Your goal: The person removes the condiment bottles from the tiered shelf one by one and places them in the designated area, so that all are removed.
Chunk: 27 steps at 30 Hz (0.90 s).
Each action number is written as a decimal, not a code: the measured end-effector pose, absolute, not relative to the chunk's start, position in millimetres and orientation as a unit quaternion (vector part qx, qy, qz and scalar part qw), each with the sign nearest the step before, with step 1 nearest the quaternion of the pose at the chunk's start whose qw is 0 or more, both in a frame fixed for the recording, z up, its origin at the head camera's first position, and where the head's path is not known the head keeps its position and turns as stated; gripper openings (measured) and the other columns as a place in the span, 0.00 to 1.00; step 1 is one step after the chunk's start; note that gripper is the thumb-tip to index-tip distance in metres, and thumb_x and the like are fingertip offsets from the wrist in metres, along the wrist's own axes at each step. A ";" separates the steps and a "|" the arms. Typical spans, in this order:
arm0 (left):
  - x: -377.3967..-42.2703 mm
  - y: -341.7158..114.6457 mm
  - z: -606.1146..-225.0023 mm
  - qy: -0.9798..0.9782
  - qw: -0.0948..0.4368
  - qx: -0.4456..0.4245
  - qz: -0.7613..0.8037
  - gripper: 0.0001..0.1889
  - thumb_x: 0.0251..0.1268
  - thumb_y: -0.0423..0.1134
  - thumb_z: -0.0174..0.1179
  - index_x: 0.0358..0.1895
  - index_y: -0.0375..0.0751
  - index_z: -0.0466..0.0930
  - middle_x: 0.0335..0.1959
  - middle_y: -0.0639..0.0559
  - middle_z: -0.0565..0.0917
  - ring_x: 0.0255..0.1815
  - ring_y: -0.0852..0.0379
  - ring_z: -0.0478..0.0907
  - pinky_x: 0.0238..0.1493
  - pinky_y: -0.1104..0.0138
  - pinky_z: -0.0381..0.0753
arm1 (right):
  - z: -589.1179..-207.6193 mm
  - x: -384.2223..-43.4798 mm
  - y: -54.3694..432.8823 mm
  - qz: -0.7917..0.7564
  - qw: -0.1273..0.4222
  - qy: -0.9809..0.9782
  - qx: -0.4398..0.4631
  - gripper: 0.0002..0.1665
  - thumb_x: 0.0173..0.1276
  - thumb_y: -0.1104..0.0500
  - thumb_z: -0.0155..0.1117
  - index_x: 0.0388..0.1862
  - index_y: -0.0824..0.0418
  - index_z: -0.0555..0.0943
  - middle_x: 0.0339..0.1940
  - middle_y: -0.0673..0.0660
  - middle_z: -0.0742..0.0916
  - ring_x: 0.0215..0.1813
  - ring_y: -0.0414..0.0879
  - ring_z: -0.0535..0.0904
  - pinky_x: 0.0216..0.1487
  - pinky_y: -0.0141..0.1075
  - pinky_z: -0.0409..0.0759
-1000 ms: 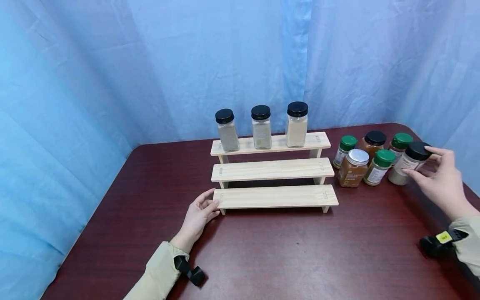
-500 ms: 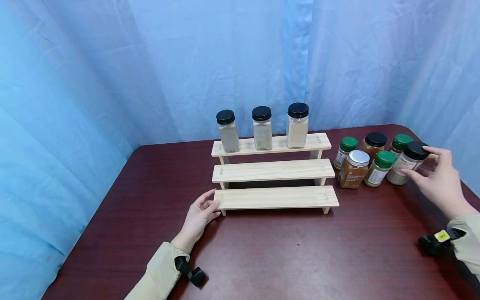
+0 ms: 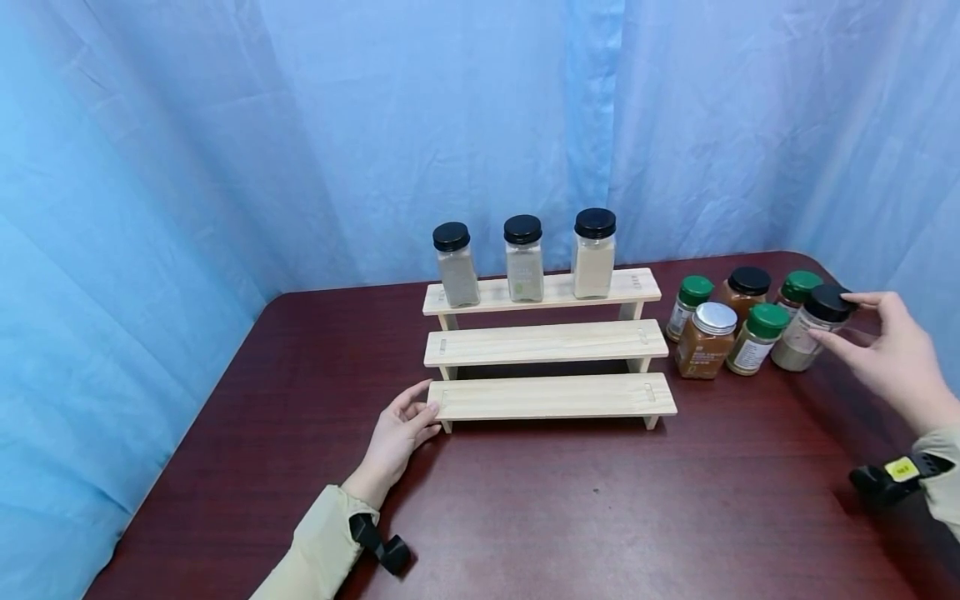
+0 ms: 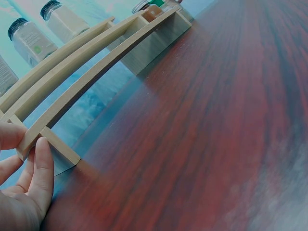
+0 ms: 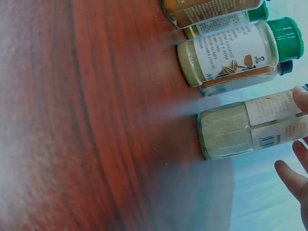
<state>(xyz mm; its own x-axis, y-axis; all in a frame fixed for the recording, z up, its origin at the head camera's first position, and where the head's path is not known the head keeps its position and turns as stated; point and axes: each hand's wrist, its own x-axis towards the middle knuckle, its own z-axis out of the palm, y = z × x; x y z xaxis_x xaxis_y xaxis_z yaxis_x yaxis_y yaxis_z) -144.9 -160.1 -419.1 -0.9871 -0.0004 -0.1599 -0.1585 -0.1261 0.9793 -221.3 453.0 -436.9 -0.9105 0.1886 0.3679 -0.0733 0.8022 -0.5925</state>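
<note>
The right hand's (image 3: 891, 352) thumb and forefinger pinch a black-lidded jar (image 3: 799, 344) at the table's (image 3: 600, 517) far right; the left hand (image 3: 394, 433) clamps the rack's (image 3: 555, 398) near left end. Five other jars (image 3: 705, 350) crowd left of the pinched one, while three (image 3: 525, 275) line the rack's far shelf (image 3: 558, 287).

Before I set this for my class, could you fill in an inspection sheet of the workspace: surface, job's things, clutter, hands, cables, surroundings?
Surface: dark red-brown tabletop.
Job's things: three-step wooden rack with three black-lidded jars on top; to its right, three green-lidded jars, a silver-lidded jar, a brown black-lidded jar and a greyish jar.
Clutter: nothing seen.
Hands: left hand pinches the rack's lowest left end; right hand holds the greyish jar, lift unclear.
Cables: nothing seen.
Surroundings: blue curtains behind and at both sides.
</note>
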 end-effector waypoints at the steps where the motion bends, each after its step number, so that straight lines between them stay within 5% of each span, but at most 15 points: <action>1: -144.8 -160.1 -419.3 0.659 0.053 -0.061 0.748 0.27 0.67 0.26 0.53 0.69 0.33 0.60 0.27 0.59 0.75 0.28 0.69 0.76 0.34 0.77 0.80 | -432.7 -218.2 449.3 0.310 0.212 -0.926 -0.030 0.39 0.64 0.47 0.63 0.71 0.46 0.57 0.57 0.65 0.70 0.43 0.11 0.62 0.29 0.08 0.67; 3: -144.8 -160.0 -419.5 0.659 0.052 -0.060 0.748 0.27 0.67 0.26 0.52 0.69 0.33 0.60 0.27 0.59 0.76 0.28 0.69 0.76 0.34 0.77 0.80 | -416.6 -207.8 434.9 0.310 0.208 -0.927 -0.028 0.37 0.66 0.50 0.62 0.70 0.54 0.60 0.57 0.67 0.70 0.47 0.21 0.73 0.33 0.15 0.77; 8: -145.0 -160.0 -420.0 0.660 0.051 -0.059 0.747 0.27 0.67 0.26 0.53 0.68 0.33 0.60 0.27 0.59 0.76 0.28 0.68 0.76 0.33 0.77 0.80 | -373.4 -183.5 399.2 0.303 0.207 -0.930 -0.018 0.31 0.67 0.59 0.60 0.63 0.75 0.64 0.55 0.76 0.70 0.43 0.31 0.74 0.34 0.20 0.78; 10: -145.2 -160.1 -420.0 0.659 0.050 -0.060 0.748 0.27 0.67 0.25 0.52 0.68 0.33 0.60 0.27 0.59 0.75 0.28 0.68 0.76 0.33 0.77 0.80 | -363.3 -179.4 393.2 0.300 0.217 -0.929 -0.013 0.29 0.68 0.61 0.60 0.61 0.76 0.66 0.55 0.76 0.70 0.45 0.32 0.73 0.30 0.10 0.66; 13: -145.9 -160.3 -420.2 0.657 0.050 -0.060 0.750 0.27 0.67 0.25 0.52 0.68 0.33 0.61 0.27 0.59 0.75 0.28 0.68 0.76 0.33 0.77 0.80 | -357.0 -177.4 390.4 0.318 0.243 -0.916 -0.014 0.28 0.69 0.60 0.58 0.65 0.70 0.66 0.60 0.69 0.71 0.59 0.44 0.73 0.43 0.10 0.70; 15: -146.1 -160.4 -420.0 0.655 0.049 -0.060 0.751 0.27 0.66 0.25 0.52 0.68 0.33 0.61 0.27 0.59 0.76 0.28 0.68 0.76 0.34 0.77 0.80 | -352.7 -176.0 386.8 0.328 0.255 -0.909 -0.024 0.29 0.70 0.59 0.56 0.68 0.66 0.64 0.65 0.67 0.70 0.69 0.57 0.65 0.58 0.21 0.72; 17: -146.8 -160.3 -420.3 0.654 0.049 -0.062 0.753 0.26 0.66 0.25 0.52 0.68 0.33 0.61 0.27 0.59 0.76 0.27 0.67 0.76 0.33 0.77 0.80 | -348.8 -174.2 380.8 0.332 0.260 -0.906 -0.036 0.31 0.71 0.56 0.54 0.71 0.63 0.62 0.67 0.64 0.68 0.71 0.56 0.64 0.68 0.34 0.68; 18: -146.8 -160.2 -420.3 0.653 0.049 -0.063 0.753 0.26 0.66 0.25 0.52 0.68 0.33 0.61 0.27 0.59 0.76 0.27 0.67 0.76 0.33 0.77 0.80 | -344.1 -171.7 375.0 0.332 0.256 -0.907 -0.040 0.32 0.72 0.57 0.54 0.71 0.65 0.61 0.68 0.69 0.66 0.71 0.62 0.61 0.71 0.40 0.64; 22: -147.5 -159.8 -420.9 0.651 0.048 -0.068 0.755 0.26 0.66 0.24 0.52 0.68 0.34 0.62 0.27 0.58 0.76 0.27 0.66 0.76 0.33 0.76 0.80 | -337.5 -165.7 359.5 0.337 0.266 -0.902 -0.043 0.31 0.71 0.57 0.55 0.69 0.67 0.62 0.66 0.67 0.67 0.71 0.67 0.59 0.73 0.41 0.59; 24: -147.4 -159.7 -420.9 0.651 0.048 -0.068 0.754 0.26 0.66 0.24 0.52 0.68 0.34 0.62 0.27 0.58 0.77 0.27 0.66 0.76 0.33 0.76 0.81 | -336.5 -163.1 353.9 0.351 0.277 -0.894 -0.038 0.30 0.70 0.58 0.56 0.68 0.66 0.64 0.63 0.55 0.71 0.73 0.58 0.59 0.74 0.39 0.58; 27: -147.3 -159.9 -420.7 0.653 0.047 -0.068 0.753 0.26 0.67 0.24 0.52 0.68 0.34 0.62 0.27 0.58 0.76 0.27 0.67 0.76 0.33 0.76 0.81 | -335.1 -161.5 345.7 0.371 0.286 -0.883 -0.022 0.28 0.69 0.58 0.58 0.67 0.58 0.68 0.55 0.33 0.69 0.69 0.35 0.65 0.65 0.20 0.63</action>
<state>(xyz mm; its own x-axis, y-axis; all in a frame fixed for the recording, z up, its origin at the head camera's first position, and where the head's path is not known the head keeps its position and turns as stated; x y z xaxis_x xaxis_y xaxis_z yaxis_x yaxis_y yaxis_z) -147.3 -159.9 -420.7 -0.9862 -0.0183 -0.1645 -0.1602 -0.1437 0.9766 -161.5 345.7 -335.1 -0.8350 0.2503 0.4901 -0.1743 0.7245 -0.6669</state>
